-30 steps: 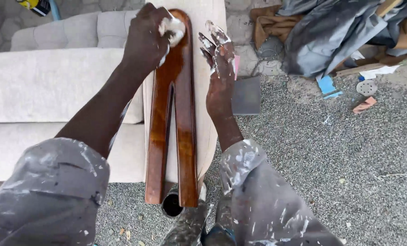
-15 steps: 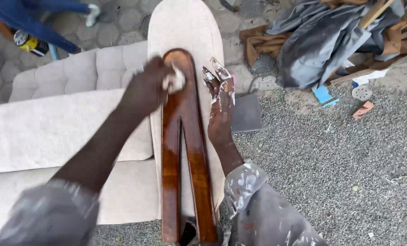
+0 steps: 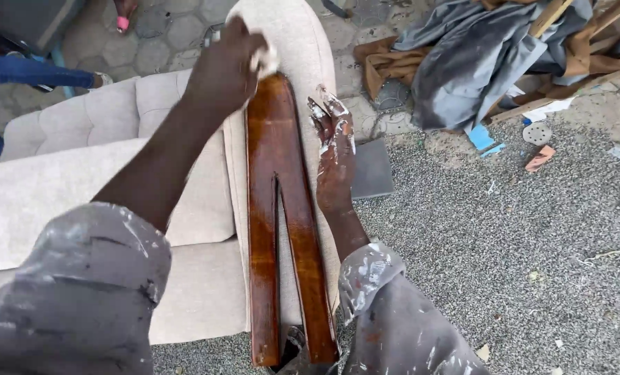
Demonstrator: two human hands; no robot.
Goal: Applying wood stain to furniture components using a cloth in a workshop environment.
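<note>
Centre of frame: a glossy brown wooden armrest (image 3: 276, 208), forked into 2 strips, lies on the beige sofa (image 3: 80, 201) arm. The left hand (image 3: 223, 66) pinches a white cloth (image 3: 267, 59) against its top; the right hand (image 3: 334, 149) rests spread along its edge. Probably stiff, slick; best gripped by the edges.

Glossy, dark-stained wood trim (image 3: 278, 208) lies on a matt beige cloth armrest (image 3: 310, 48); the white pad (image 3: 268, 59) is perhaps cloth.
</note>
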